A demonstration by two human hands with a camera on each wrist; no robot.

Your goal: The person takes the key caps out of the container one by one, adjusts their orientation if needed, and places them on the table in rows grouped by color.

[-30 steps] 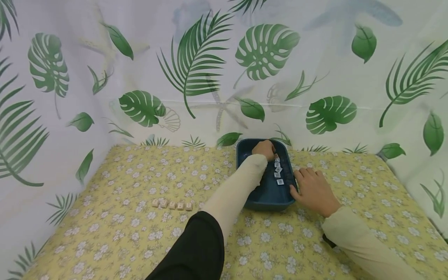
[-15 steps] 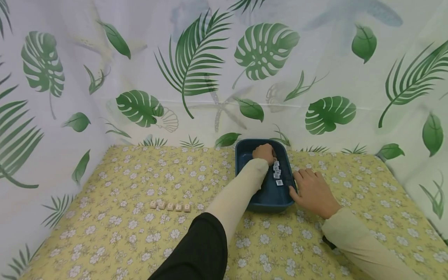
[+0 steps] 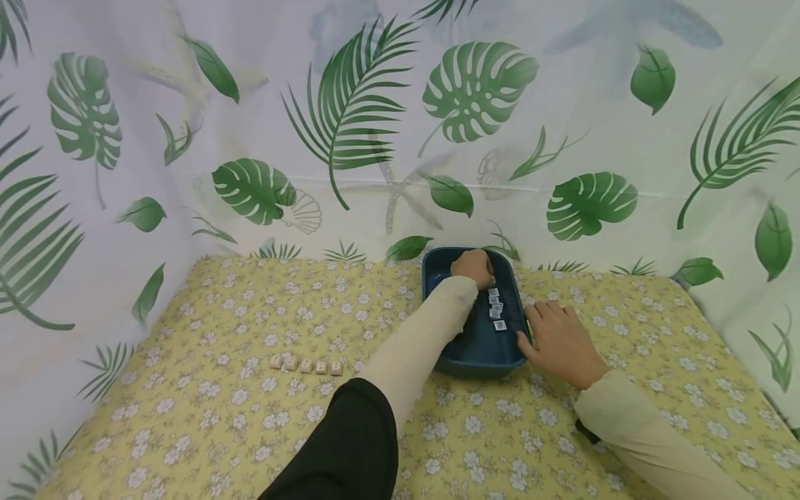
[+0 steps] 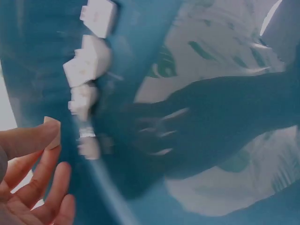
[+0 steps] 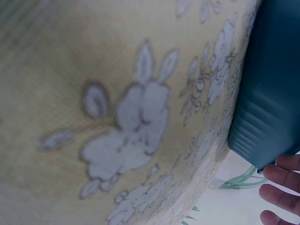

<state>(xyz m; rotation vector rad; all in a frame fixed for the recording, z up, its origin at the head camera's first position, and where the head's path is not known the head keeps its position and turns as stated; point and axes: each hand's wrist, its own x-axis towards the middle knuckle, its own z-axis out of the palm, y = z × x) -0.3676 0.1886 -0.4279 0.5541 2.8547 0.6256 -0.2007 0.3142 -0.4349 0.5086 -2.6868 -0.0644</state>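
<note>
Left hand (image 3: pixel 471 269) pinches a pale cube (image 4: pixel 55 141) inside a blue tub (image 3: pixel 481 365)

You can see dark marks on the white cubes (image 3: pixel 499 325) lined up in the tub and on the beige cubes (image 3: pixel 306 366) outside it, but they are too small or blurred to read.

Under your work lies a table (image 3: pixel 212 430) with a yellow cloth printed with white flowers. Beyond your fingers hangs a white backdrop (image 3: pixel 375 243) with green leaves, starfish and shells; it also closes in both sides. The five beige cubes sit in a row on the table, well apart from your left fingers, to their left and nearer your body. The white cubes run from just beside those fingers back towards you.

Your left thumb and index finger are closed on the pale cube while the other fingers curl loosely. Your right hand (image 3: pixel 560 342) has its fingers relaxed and slightly spread at the tub's right edge, gripping nothing; you cannot tell whether they press on it.

The left wrist view alone shows the pinch clearly, plus a dark arm shape and leaf print on the glossy tub floor. The right wrist view alone shows ribbing on the tub's outer wall, close by your right fingertips. The head view alone gives you the beige row, and a black sleeve (image 3: pixel 350 444) over your left arm's cream one.
</note>
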